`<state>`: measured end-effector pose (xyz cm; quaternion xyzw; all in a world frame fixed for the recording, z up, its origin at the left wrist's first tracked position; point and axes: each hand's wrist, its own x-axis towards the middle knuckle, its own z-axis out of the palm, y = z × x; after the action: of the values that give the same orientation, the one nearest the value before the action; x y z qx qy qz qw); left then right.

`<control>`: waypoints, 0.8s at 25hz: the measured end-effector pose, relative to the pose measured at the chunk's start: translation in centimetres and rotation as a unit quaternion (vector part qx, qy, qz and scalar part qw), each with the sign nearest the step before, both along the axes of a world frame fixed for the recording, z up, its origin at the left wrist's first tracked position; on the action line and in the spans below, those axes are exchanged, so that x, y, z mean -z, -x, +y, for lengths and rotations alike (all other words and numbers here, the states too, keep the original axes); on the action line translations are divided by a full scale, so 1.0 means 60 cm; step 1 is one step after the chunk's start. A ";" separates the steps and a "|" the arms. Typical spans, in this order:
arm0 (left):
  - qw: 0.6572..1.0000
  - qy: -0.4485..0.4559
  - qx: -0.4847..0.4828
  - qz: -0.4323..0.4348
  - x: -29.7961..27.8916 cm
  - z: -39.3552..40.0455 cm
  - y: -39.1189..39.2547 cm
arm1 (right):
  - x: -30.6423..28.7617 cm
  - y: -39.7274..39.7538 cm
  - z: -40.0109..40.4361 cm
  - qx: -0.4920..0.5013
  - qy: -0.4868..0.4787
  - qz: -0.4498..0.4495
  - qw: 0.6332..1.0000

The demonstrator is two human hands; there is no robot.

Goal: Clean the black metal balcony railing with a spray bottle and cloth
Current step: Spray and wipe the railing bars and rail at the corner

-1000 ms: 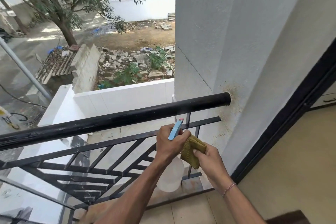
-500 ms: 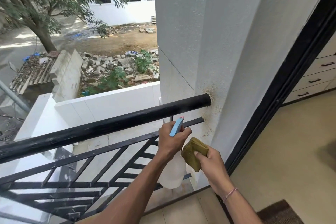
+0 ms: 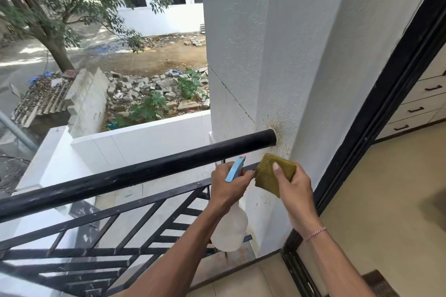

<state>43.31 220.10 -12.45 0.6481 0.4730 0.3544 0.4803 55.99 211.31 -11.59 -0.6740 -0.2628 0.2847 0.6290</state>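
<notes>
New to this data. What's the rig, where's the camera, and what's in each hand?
No robot here: a person works with bare hands, and the one wide-angle camera sits on their head, looking forward and down over a balcony. The left hand grips a spray bottle with a blue trigger head, its nozzle pointing up toward the black railing. The right hand holds a folded yellow-green cloth just under the rail's end, where it meets the white pillar. The plaster around that joint is stained brown. Below the top rail are slanted black bars. A doorway is on the right.
</notes>
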 end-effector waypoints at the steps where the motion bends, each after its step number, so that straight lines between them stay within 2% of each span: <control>1: 1.000 0.000 -0.005 0.003 0.000 0.001 0.004 | -0.005 -0.004 0.011 -0.009 -0.010 0.056 0.998; 3: 1.000 0.001 -0.006 0.007 0.002 0.006 0.013 | -0.009 -0.007 0.027 -0.026 -0.025 0.139 0.990; 5: 1.000 -0.005 -0.003 0.005 -0.002 0.012 0.021 | -0.019 -0.003 0.044 -0.003 -0.022 0.117 0.993; 6: 1.000 -0.010 -0.003 0.004 -0.005 0.015 0.024 | -0.029 -0.002 0.054 0.026 -0.021 0.064 0.997; 8: 1.000 -0.012 -0.011 0.010 -0.009 0.021 0.029 | -0.054 -0.008 0.080 0.068 -0.058 -0.122 0.988; 9: 1.000 -0.012 -0.012 0.013 -0.009 0.022 0.030 | -0.064 -0.017 0.099 0.066 -0.092 -0.244 0.963; 10: 1.000 -0.013 -0.012 0.014 -0.010 0.023 0.031 | -0.063 -0.030 0.125 0.054 -0.103 -0.377 0.919; 12: 1.000 -0.012 -0.016 0.014 -0.011 0.022 0.033 | -0.046 -0.056 0.178 0.024 -0.017 -0.602 0.798; 13: 1.000 -0.010 -0.019 0.013 -0.012 0.022 0.035 | -0.029 -0.065 0.199 0.003 0.042 -0.651 0.758; 14: 1.000 -0.007 -0.020 0.012 -0.013 0.023 0.038 | -0.010 -0.067 0.210 -0.026 0.094 -0.662 0.743; 15: 1.000 -0.002 -0.022 0.009 -0.013 0.024 0.042 | 0.007 -0.063 0.213 -0.051 0.125 -0.647 0.750; 17: 1.000 0.009 -0.025 0.003 -0.013 0.027 0.055 | 0.040 -0.055 0.208 -0.066 0.121 -0.625 0.769; 20: 1.000 0.011 -0.029 -0.004 -0.017 0.025 0.080 | 0.054 -0.025 0.195 -0.043 0.105 -0.624 0.774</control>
<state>38.48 221.61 -11.45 0.6273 0.4938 0.3652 0.4789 57.52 223.04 -14.80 -0.7537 -0.5945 -0.1454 0.2397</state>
